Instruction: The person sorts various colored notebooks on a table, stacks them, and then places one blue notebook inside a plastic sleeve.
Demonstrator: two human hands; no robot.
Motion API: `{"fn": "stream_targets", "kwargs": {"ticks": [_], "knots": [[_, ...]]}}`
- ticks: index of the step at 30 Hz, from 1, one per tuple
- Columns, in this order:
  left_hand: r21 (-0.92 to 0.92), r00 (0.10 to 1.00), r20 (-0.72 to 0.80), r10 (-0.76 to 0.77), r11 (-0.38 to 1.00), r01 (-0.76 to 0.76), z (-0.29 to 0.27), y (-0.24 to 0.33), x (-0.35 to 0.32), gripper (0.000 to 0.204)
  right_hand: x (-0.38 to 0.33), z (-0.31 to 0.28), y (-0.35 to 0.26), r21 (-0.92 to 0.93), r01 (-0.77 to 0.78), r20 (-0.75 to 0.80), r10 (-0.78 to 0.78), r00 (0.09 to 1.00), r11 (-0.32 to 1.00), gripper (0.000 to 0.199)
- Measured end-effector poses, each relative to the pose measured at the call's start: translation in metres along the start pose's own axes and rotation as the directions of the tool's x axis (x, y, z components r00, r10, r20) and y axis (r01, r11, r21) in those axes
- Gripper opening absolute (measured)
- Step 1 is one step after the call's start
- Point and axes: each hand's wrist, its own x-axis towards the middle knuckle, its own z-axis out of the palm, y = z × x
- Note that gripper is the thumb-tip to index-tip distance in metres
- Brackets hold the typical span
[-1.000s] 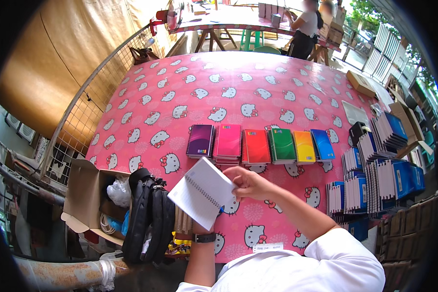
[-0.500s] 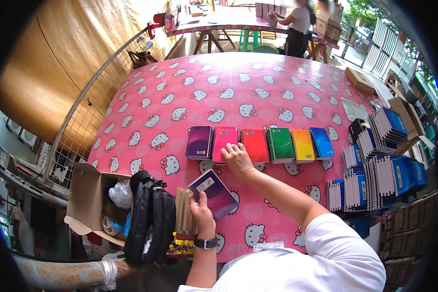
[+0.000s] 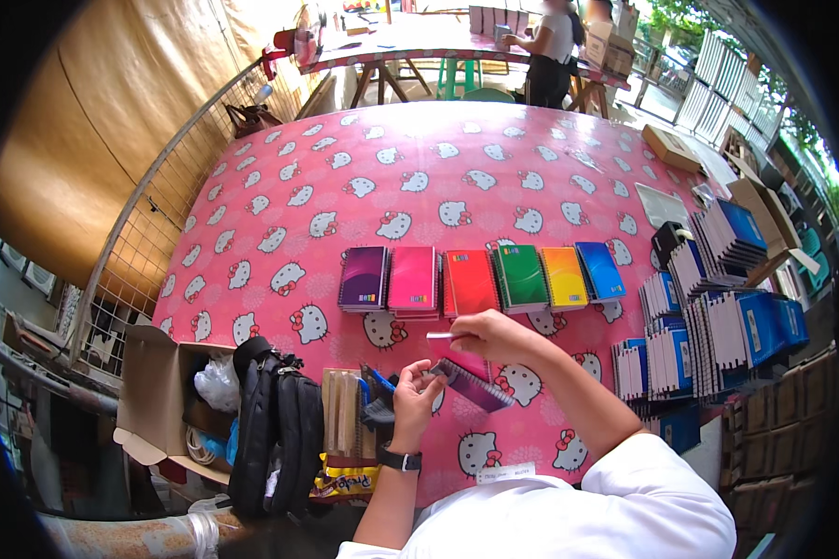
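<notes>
The single wide fisheye view looks from the person's head, forward and down over the pink, cat-patterned worktop. The white fabric shirt lies closest, toward six o'clock; the bare left hand and bare right hand are near; a wooden-legged farther worktop stands at twelve.

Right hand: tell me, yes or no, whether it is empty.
No, the right hand holds a pink notebook, whose cover shows just below the hand.
</notes>
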Motion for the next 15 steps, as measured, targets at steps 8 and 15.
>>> {"fn": "stream_targets", "kwargs": {"ticks": [8,15], "knots": [[0.045,0.935,-0.1,0.339,0.941,-0.337,0.054,-0.028,-0.014,0.06,-0.017,0.037,-0.008,0.355,-0.194,-0.134,0.255,0.958,0.914,0.022],[-0.446,0.98,0.195,-0.029,0.887,0.115,0.01,-0.023,-0.013,0.045,-0.039,-0.028,0.01,0.56,-0.203,-0.28,0.414,0.866,0.803,0.017]]}}
